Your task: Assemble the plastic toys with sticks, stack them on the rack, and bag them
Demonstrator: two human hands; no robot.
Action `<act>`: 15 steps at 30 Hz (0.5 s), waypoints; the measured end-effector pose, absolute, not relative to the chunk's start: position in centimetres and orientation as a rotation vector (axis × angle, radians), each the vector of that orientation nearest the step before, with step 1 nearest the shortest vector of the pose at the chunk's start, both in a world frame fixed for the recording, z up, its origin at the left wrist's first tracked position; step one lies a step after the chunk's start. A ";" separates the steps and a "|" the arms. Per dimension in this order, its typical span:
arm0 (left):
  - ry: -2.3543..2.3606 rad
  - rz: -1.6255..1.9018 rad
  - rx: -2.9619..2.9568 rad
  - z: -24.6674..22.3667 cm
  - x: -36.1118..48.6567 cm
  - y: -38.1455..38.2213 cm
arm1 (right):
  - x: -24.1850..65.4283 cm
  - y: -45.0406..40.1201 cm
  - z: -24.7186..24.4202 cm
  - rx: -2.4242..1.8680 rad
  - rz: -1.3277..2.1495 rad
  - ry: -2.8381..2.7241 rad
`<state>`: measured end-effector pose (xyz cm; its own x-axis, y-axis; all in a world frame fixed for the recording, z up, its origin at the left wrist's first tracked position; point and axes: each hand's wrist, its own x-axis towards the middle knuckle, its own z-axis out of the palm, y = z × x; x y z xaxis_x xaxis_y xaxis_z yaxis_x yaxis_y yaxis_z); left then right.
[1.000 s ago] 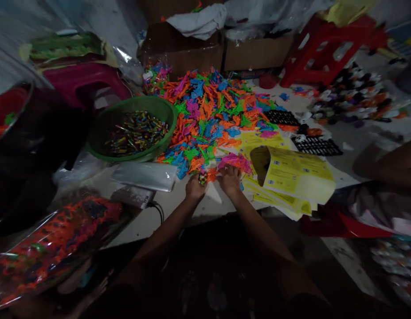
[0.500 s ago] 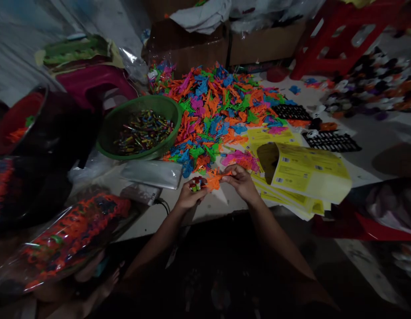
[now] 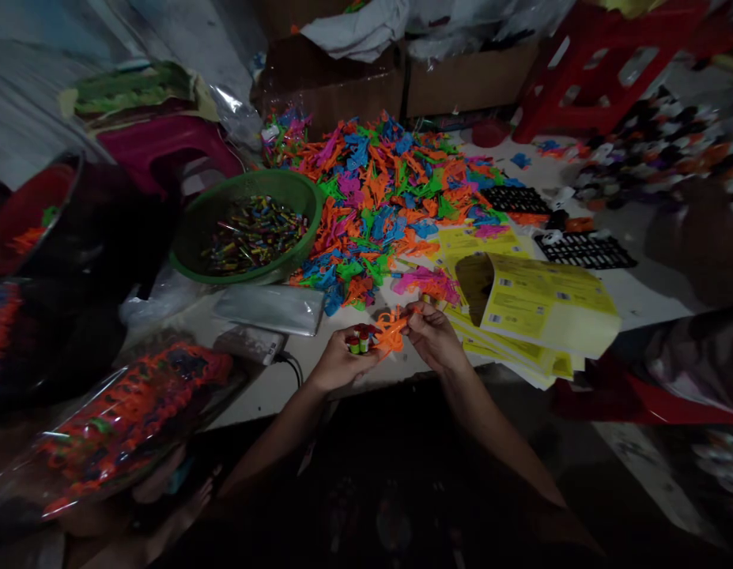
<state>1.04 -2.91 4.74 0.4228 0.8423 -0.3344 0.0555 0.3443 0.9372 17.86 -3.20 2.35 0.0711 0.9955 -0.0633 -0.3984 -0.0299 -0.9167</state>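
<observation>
My left hand (image 3: 341, 360) is closed around several small cylinders (image 3: 360, 340) with red and green ends. Its fingertips also grip one side of an orange plastic piece (image 3: 390, 330), thin and openwork. At the other end of that piece, my right hand (image 3: 432, 336) pinches a narrow part between thumb and fingers. Just beyond both hands spreads a pile of plastic pieces (image 3: 395, 190) in orange, blue, green and pink. Pink pieces (image 3: 425, 283) lie close to my right fingers. A green basin (image 3: 185, 265) of small coloured cylinders (image 3: 259, 233) stands to the left.
Yellow printed sheets (image 3: 544, 304) lie right of my hands, one curled. Clear plastic sleeves (image 3: 271, 310) are at left, near a filled clear bag (image 3: 134, 419). Black trays (image 3: 585, 250), a red stool (image 3: 609, 71) and cardboard boxes (image 3: 470, 79) stand farther back. Another person sits at right.
The orange piece has turned and shifted slightly right between my hands. My left hand has tilted, showing the cylinders' ends more clearly. A dark, blurred arm shows at the far right.
</observation>
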 end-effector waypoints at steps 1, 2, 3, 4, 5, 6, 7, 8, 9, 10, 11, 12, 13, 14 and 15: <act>1.014 0.644 1.113 4.8 1.0 -2.9 | 17.9 -3.2 2.3 -0.968 1.348 -0.830; 1.011 0.637 1.119 4.7 1.0 -3.0 | 17.9 -3.1 2.3 -0.964 1.346 -0.850; 1.013 0.627 1.126 4.7 1.0 -3.0 | 18.0 -3.2 2.2 -0.965 1.339 -0.886; 1.019 0.611 1.136 4.6 0.9 -2.9 | 18.1 -3.2 2.2 -0.969 1.321 -0.938; 1.024 0.589 1.149 4.6 0.8 -2.9 | 18.2 -3.2 2.2 -0.974 1.293 -0.999; 1.031 0.568 1.163 4.6 0.7 -2.9 | 18.4 -3.3 2.2 -0.978 1.258 -1.059; 1.036 0.543 1.186 4.7 0.6 -2.8 | 18.6 -3.4 2.3 -0.979 1.229 -1.110; 1.035 0.523 1.221 4.8 0.4 -2.7 | 18.9 -3.5 2.3 -0.977 1.214 -1.149; 1.027 0.512 1.268 5.1 0.3 -2.7 | 19.1 -3.6 2.3 -0.971 1.216 -1.176; 1.015 0.513 1.321 5.4 0.2 -2.6 | 19.2 -3.8 2.3 -0.962 1.232 -1.190; 1.001 0.520 1.371 5.6 0.1 -2.5 | 19.4 -4.0 2.2 -0.951 1.258 -1.191; 0.990 0.533 1.407 5.8 0.0 -2.5 | 19.5 -4.2 2.1 -0.942 1.281 -1.182; 0.982 0.546 1.414 6.0 0.0 -2.5 | 19.6 -4.4 2.0 -0.941 1.286 -1.164; 0.974 0.558 1.388 6.0 0.0 -2.5 | 19.6 -4.5 1.8 -0.952 1.270 -1.142; 0.964 0.572 1.335 5.9 0.0 -2.5 | 19.7 -4.6 1.7 -0.973 1.237 -1.120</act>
<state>0.00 -2.50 5.90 0.5159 0.8192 -0.2503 0.1726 0.1868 0.9671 19.66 -4.64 1.67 -0.0095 0.9943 0.1060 -0.2044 0.1019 -0.9736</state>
